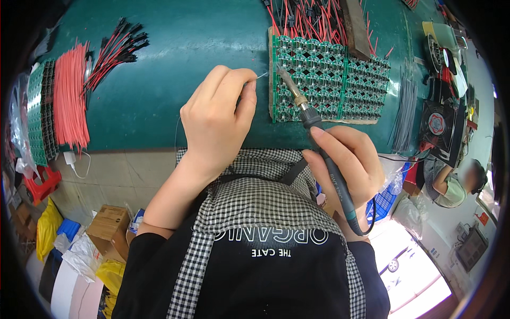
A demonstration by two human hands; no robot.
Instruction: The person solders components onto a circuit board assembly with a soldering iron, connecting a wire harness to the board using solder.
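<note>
In my right hand is a soldering iron, held like a pen. Its metal tip reaches over the left part of a panel of small green circuit boards. My left hand pinches a thin strand of solder wire between thumb and forefinger. The strand's end points at the panel's left edge, close to the iron's tip. Whether tip and strand touch the board is too small to tell. Red and black wires with black connectors run off the panel's far side, and a dark bar lies across them.
On the green table, red wires, connector leads and more circuit boards lie at left. Grey wires and a black fan are at right. Another person sits far right. Boxes stand below.
</note>
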